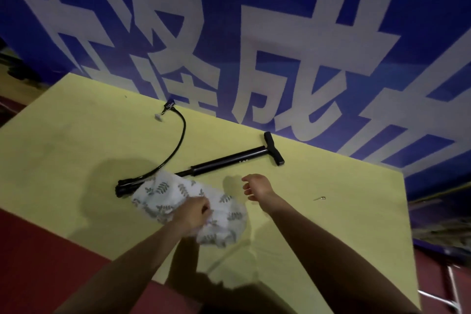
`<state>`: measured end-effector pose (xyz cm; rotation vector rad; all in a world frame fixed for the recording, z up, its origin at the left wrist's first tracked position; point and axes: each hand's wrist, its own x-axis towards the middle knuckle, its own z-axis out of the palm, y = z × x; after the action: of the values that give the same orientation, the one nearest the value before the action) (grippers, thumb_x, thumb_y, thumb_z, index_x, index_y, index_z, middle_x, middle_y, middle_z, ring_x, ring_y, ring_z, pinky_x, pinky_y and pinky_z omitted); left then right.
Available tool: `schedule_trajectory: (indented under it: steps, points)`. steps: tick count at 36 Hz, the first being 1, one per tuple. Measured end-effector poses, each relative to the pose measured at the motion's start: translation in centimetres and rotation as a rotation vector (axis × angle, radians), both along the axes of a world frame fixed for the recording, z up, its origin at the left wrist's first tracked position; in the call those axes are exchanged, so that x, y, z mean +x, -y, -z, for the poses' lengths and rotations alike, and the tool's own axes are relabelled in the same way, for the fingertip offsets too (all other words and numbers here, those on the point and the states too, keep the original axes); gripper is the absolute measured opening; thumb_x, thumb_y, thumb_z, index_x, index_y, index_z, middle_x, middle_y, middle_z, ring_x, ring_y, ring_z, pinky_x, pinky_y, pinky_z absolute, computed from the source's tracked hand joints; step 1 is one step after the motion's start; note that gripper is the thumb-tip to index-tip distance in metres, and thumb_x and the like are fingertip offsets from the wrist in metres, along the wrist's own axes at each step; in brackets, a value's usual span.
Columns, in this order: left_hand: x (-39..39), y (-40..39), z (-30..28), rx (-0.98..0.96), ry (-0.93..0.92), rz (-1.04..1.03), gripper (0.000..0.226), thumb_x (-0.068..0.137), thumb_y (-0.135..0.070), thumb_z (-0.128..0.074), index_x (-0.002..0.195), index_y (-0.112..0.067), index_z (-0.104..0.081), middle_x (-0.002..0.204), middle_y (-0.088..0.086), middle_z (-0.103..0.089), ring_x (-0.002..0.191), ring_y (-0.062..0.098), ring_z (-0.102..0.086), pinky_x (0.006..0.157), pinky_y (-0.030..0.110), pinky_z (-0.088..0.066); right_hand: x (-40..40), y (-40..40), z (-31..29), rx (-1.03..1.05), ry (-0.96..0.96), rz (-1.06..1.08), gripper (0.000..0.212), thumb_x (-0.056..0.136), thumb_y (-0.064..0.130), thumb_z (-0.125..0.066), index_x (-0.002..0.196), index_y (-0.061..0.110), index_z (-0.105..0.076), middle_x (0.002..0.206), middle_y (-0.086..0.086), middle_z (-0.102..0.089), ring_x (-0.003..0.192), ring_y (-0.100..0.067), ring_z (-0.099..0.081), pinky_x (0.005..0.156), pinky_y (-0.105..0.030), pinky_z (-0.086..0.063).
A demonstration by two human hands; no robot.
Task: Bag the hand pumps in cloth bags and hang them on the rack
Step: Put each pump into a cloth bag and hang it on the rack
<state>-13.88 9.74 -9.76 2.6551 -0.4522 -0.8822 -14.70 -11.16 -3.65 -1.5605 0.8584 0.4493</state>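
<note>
Right now the pump (229,159) lies flat on the yellow table (76,140), its T-handle (274,148) close to the far edge by the blue banner (331,33), its foot end tucked under the cloth bag (188,208) near the middle. The black hose (175,140) curls away toward the far left corner. Your left hand (195,213) pinches the bag's fabric; your right hand (257,187) hovers just beside it with fingers loosely spread, holding nothing. The bag looks soft and limp, so it will likely sag shut unless you hold its mouth apart. The pump looks stiff and light enough for one hand; take it by the barrel near the handle. The hose is floppy and will probably trail, so gather it first. A small metal needle (319,198) lies alone toward the right edge. No rack shows here.
</note>
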Motion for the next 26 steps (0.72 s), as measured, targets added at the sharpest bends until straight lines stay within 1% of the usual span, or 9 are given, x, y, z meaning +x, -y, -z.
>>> schedule_trajectory:
  steps: [3, 5, 8, 11, 14, 18, 20, 23, 26]
  points:
    - [-0.1, -0.8, -0.2, -0.062, -0.066, 0.023, 0.029, 0.098, -0.03, -0.046, 0.073, -0.023, -0.057, 0.07, -0.003, -0.055, 0.074, 0.017, -0.056, 0.056, 0.025, -0.033, 2.1, -0.9, 0.8, -0.033, -0.011, 0.037, 0.017, 0.095, 0.015, -0.048, 0.097, 0.002, -0.059, 0.071, -0.008, -0.054, 0.058, -0.019, -0.05, 0.053, -0.025, -0.041]
    - [0.6, -1.4, -0.7, -0.111, 0.025, -0.001, 0.03, 0.098, -0.033, -0.047, 0.073, -0.021, -0.058, 0.064, -0.004, -0.051, 0.066, 0.014, -0.053, 0.051, 0.021, -0.03, 3.5, -1.7, 1.7, -0.05, -0.019, 0.069, 0.02, 0.095, 0.019, -0.049, 0.093, 0.001, -0.056, 0.071, -0.009, -0.054, 0.059, -0.021, -0.052, 0.057, -0.028, -0.046]
    - [3.2, -2.8, -0.8, -0.236, 0.241, -0.175, 0.024, 0.096, -0.031, -0.051, 0.087, -0.017, -0.068, 0.079, -0.001, -0.063, 0.07, 0.014, -0.057, 0.06, 0.029, -0.045, 5.6, -3.0, 3.4, -0.076, -0.052, 0.084, 0.027, 0.093, 0.026, -0.053, 0.076, 0.005, -0.053, 0.066, -0.01, -0.051, 0.053, -0.022, -0.05, 0.064, -0.034, -0.047]
    - [6.2, -5.0, -1.1, -0.326, 0.371, -0.363, 0.017, 0.093, -0.019, -0.054, 0.093, -0.01, -0.068, 0.088, 0.006, -0.062, 0.078, 0.022, -0.059, 0.066, 0.032, -0.045, 6.8, -3.8, 4.5, -0.077, -0.074, 0.101, 0.033, 0.091, 0.03, -0.056, 0.066, 0.009, -0.049, 0.06, -0.008, -0.048, 0.047, -0.022, -0.047, 0.062, -0.033, -0.042]
    - [8.3, -7.9, -0.7, -0.172, 0.561, -0.497, 0.023, 0.087, -0.022, -0.052, 0.095, -0.008, -0.069, 0.093, 0.014, -0.064, 0.087, 0.035, -0.057, 0.068, 0.039, -0.047, 7.1, -4.6, 4.9, -0.09, -0.081, 0.068, 0.035, 0.091, 0.032, -0.056, 0.065, 0.009, -0.05, 0.059, -0.009, -0.05, 0.049, -0.024, -0.048, 0.06, -0.033, -0.043]
    - [7.7, -10.3, -0.6, -0.142, 0.519, -0.658, 0.02, 0.09, -0.021, -0.052, 0.086, -0.005, -0.064, 0.09, 0.014, -0.058, 0.088, 0.034, -0.053, 0.07, 0.041, -0.044, 6.4, -6.9, 5.1, -0.131, -0.049, -0.231, 0.037, 0.092, 0.041, -0.055, 0.067, 0.014, -0.054, 0.068, -0.008, -0.055, 0.06, -0.022, -0.053, 0.065, -0.034, -0.047]
    - [6.7, -11.0, 0.1, -0.139, 0.436, -0.587, 0.022, 0.093, -0.022, -0.051, 0.081, -0.006, -0.059, 0.089, 0.009, -0.054, 0.082, 0.03, -0.055, 0.066, 0.037, -0.043, 5.7, -8.5, 5.4, -0.197, -0.043, -0.451, 0.043, 0.089, 0.051, -0.056, 0.072, 0.012, -0.061, 0.073, -0.009, -0.059, 0.07, -0.025, -0.057, 0.069, -0.035, -0.049]
    - [4.7, -11.9, 1.3, -0.162, 0.407, -0.491, 0.024, 0.093, -0.034, -0.055, 0.096, -0.013, -0.065, 0.103, 0.004, -0.055, 0.084, 0.023, -0.058, 0.066, 0.032, -0.046, 4.7, -10.4, 6.4, -0.373, -0.002, -0.753, 0.046, 0.087, 0.053, -0.057, 0.091, 0.01, -0.072, 0.095, -0.01, -0.069, 0.091, -0.028, -0.062, 0.08, -0.032, -0.048]
    - [3.8, -12.1, 1.7, -0.149, 0.315, -0.426, 0.053, 0.086, -0.057, -0.039, 0.113, -0.018, -0.065, 0.105, 0.004, -0.059, 0.095, 0.021, -0.056, 0.074, 0.032, -0.046, 4.4, -11.1, 7.1, -0.507, -0.005, -0.904, 0.035, 0.094, 0.04, -0.049, 0.096, 0.012, -0.069, 0.105, -0.012, -0.067, 0.102, -0.03, -0.06, 0.08, -0.028, -0.043]
